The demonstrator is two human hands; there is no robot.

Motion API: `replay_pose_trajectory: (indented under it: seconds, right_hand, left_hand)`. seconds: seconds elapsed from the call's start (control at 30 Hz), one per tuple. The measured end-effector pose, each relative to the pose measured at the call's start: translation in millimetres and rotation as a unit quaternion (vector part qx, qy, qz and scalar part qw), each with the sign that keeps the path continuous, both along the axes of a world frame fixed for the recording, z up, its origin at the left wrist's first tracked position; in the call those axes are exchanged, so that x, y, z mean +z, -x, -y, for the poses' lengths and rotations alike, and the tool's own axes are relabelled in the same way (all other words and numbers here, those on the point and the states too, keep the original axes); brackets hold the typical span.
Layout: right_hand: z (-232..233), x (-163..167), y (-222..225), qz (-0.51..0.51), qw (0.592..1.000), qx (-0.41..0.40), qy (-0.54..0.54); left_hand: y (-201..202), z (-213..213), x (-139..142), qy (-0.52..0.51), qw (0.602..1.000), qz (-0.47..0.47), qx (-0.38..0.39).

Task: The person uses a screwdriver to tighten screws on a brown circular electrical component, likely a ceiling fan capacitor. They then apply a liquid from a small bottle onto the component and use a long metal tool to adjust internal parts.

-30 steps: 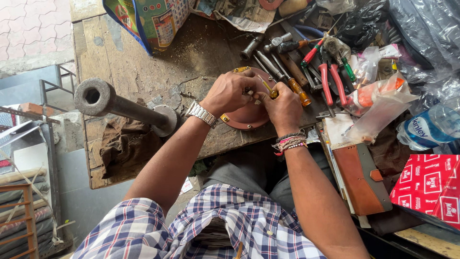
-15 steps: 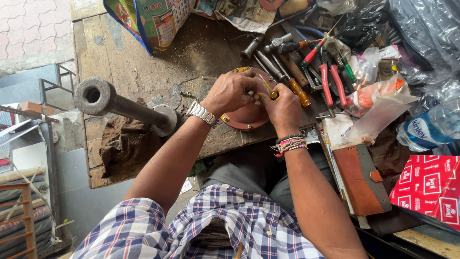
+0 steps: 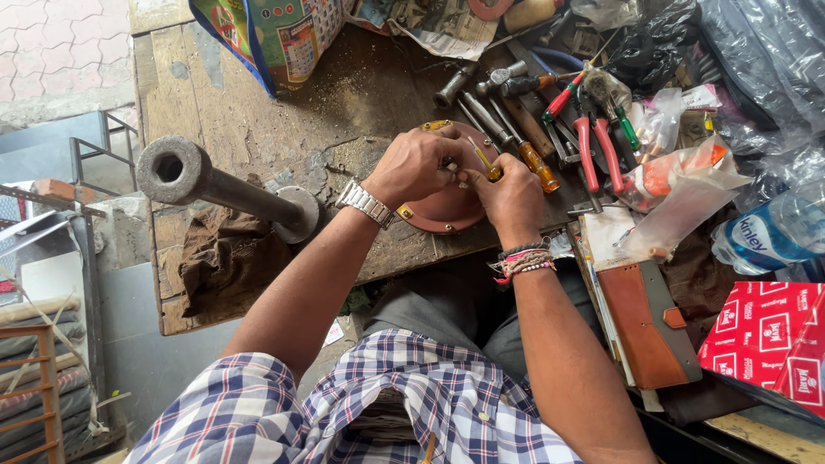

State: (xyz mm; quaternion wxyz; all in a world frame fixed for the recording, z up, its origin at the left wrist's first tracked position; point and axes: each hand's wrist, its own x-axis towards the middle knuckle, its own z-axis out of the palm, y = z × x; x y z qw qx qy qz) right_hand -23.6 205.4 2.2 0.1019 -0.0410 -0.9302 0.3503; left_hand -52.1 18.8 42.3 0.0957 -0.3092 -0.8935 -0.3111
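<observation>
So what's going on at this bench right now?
A person in a checked shirt works over a round reddish-brown leather piece on a worn wooden workbench. The left hand and right hand meet above it, pinching something small with a yellow-handled tool between them. A grey metal anvil post stands to the left, and red-handled pliers lie among tools to the right.

Worn wooden bench (image 3: 232,103), w/ metal pipe stand (image 3: 215,185), brown rag (image 3: 219,258), round reddish plate (image 3: 447,206), screwdrivers (image 3: 524,146), red pliers (image 3: 597,150)
</observation>
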Motion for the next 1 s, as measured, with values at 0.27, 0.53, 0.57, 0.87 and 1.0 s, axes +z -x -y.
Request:
replay_pose_trajectory:
  seconds: [0.27, 0.53, 0.57, 0.87, 1.0]
  right_hand:
    - [-12, 1, -35, -0.013, 0.995, 0.049, 0.089]
    - [-15, 14, -65, -0.102, 0.994, 0.034, 0.028]
    - [-14, 15, -66, -0.088, 0.995, 0.032, 0.042]
    - [-10, 19, -64, -0.060, 0.997, 0.014, 0.051]
    - [-9, 20, -62, -0.072, 0.996, 0.022, 0.057]
  left_hand:
    - [-1, 2, 3, -0.012, 1.000, 0.023, -0.015]
    - [2, 0, 1, -0.007, 1.000, -0.002, -0.006]
    - [2, 0, 0, -0.003, 1.000, 0.004, -0.005]
    - [1, 1, 0, -0.012, 1.000, 0.005, -0.016]
    - [0, 1, 2, -0.021, 1.000, 0.006, -0.019]
